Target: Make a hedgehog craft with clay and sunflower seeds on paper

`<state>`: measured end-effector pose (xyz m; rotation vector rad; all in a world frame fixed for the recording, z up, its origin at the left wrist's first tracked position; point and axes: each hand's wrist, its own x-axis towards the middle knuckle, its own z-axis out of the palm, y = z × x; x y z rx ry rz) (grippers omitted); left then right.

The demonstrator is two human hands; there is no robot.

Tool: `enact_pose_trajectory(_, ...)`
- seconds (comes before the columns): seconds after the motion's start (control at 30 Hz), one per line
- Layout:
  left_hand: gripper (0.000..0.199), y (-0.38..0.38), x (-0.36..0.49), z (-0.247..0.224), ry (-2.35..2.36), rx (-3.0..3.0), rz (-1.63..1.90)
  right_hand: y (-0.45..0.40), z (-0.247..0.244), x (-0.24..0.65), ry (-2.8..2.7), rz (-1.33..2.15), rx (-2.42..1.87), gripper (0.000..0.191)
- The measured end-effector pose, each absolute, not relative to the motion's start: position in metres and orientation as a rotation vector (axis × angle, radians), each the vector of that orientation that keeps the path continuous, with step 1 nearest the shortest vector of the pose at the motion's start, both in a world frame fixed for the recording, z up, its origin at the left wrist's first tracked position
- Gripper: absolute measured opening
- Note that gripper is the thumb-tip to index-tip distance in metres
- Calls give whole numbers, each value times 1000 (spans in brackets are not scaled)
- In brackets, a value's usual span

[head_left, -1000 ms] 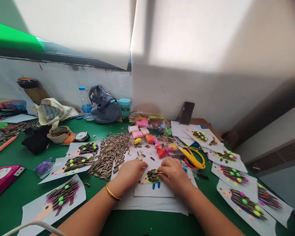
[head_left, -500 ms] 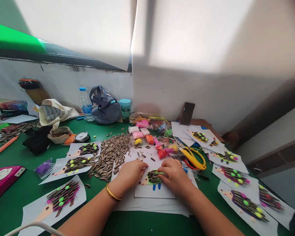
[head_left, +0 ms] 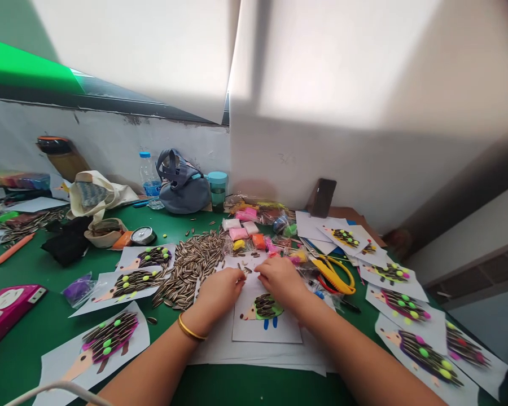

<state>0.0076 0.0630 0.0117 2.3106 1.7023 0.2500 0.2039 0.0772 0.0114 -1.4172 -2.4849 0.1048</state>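
Note:
A paper card (head_left: 248, 332) lies in front of me with a hedgehog picture (head_left: 262, 309) on it. Its light green clay body is partly covered with sunflower seeds, and it has a peach face and blue legs. Above the card's left edge, my left hand (head_left: 220, 293) has its fingers pressed together; anything in them is hidden. My right hand (head_left: 281, 282) is over the card's upper right, fingertips bunched and turned toward the left hand; I cannot make out what they hold. A few loose sunflower seeds (head_left: 246, 267) lie just beyond both hands' fingertips.
A large heap of sunflower seeds (head_left: 195, 265) is at the left. Bags of coloured clay (head_left: 258, 241) and yellow-handled scissors (head_left: 334, 276) lie behind and right. Finished hedgehog cards (head_left: 423, 352) flank both sides. A phone (head_left: 324, 197) leans on the wall.
My right hand has left the hedgehog's green body and moved up and left toward the loose seeds. My left hand has shifted slightly left. More of the green clay back now shows.

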Motion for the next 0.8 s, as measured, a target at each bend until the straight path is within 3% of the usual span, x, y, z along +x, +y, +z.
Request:
enact_pose_trajectory(0.1,21,65,5,16,1769,2278,228,95,15,182,-2598,96,-1442,24)
enact_pose_trajectory(0.27,23,66,3,18,1806,2260,212,106,17,165,-2590,95,-1490,20)
enact_pose_trajectory(0.4,21,65,4,17,1809,2259,327,104,19,172,-2489,126,-1512,38)
enact_pose_trajectory(0.47,21,62,7,17,1770,2277,450,100,19,177,-2301,336,-1479,39)
enact_pose_trajectory(0.6,31,53,14,17,1654,2383,619,90,17,183,-1845,949,-1343,23)
enact_pose_trajectory(0.8,29,54,18,19,1694,2523,606,76,21,185,-1766,1101,-1273,20)
